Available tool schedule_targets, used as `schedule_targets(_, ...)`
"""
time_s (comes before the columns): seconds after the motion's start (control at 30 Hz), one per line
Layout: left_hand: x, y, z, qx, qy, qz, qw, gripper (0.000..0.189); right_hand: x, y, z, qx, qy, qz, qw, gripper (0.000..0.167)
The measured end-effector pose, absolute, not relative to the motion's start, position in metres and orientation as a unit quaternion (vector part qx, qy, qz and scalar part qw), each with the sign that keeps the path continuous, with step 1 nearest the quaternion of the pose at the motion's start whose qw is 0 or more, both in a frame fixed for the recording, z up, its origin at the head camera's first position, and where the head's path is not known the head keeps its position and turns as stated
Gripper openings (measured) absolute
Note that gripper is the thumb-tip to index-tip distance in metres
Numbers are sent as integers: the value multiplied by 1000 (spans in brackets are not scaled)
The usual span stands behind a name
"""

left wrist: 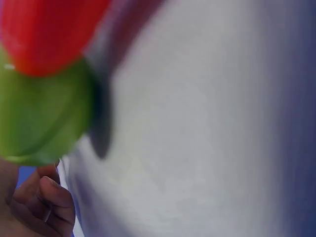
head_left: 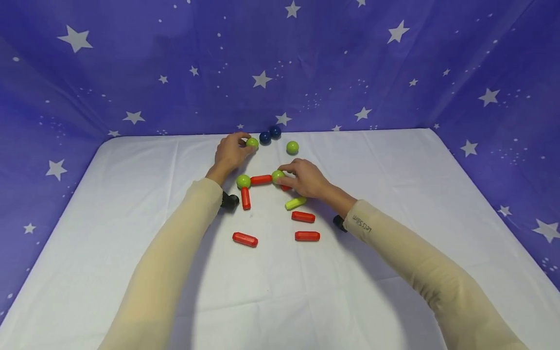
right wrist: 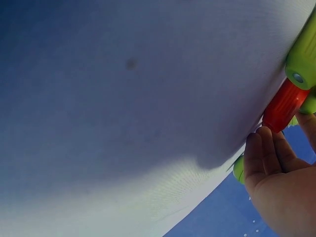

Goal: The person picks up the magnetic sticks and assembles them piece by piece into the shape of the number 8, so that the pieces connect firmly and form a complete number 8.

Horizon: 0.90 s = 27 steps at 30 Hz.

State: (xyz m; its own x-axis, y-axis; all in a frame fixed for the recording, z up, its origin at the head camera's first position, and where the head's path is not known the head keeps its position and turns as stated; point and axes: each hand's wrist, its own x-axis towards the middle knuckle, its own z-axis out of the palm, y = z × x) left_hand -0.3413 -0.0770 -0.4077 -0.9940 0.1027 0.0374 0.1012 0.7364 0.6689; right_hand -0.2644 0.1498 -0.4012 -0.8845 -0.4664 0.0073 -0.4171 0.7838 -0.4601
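Note:
My left hand (head_left: 230, 153) reaches to the back of the table and pinches a green ball (head_left: 252, 143) between thumb and fingers. With thumb and forefinger, my right hand (head_left: 307, 179) holds another green ball (head_left: 277, 176) that ends a red rod (head_left: 261, 180). That rod runs to a corner green ball (head_left: 243, 182), from which a second red rod (head_left: 246, 198) points toward me. One more red rod (right wrist: 285, 106) lies at the right fingertips, mostly hidden by the hand in the head view. A yellow-green rod (head_left: 295, 203) lies just below the right hand.
Two dark blue balls (head_left: 265, 138) sit at the back edge, right of my left hand. A loose green ball (head_left: 292, 147) stands farther right. Loose red rods (head_left: 303, 217) lie nearer me on the white cloth (head_left: 262, 301). A starry blue curtain (head_left: 315, 63) hangs behind.

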Motion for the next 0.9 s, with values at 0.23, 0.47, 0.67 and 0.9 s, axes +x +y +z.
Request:
schedule_targets(0.23, -332, -88, -399, 50, 906, 421, -4, 43, -266, 151, -402, -228, 945, -229, 58, 41)
schedule_targets(0.47, -309, -109, -391, 57, 885, 462, -3, 46, -266, 150, -401, -225, 944, -233, 60, 40)
schedule_targets(0.67, -265, -128, -395, 88, 884, 460, -15, 43, -265, 147, -401, -231, 941, -242, 61, 40)
schedule_targets(0.9, -208, -136, -398, 123, 890, 438, 32, 40, -266, 148, -402, -216, 942, -247, 69, 41)
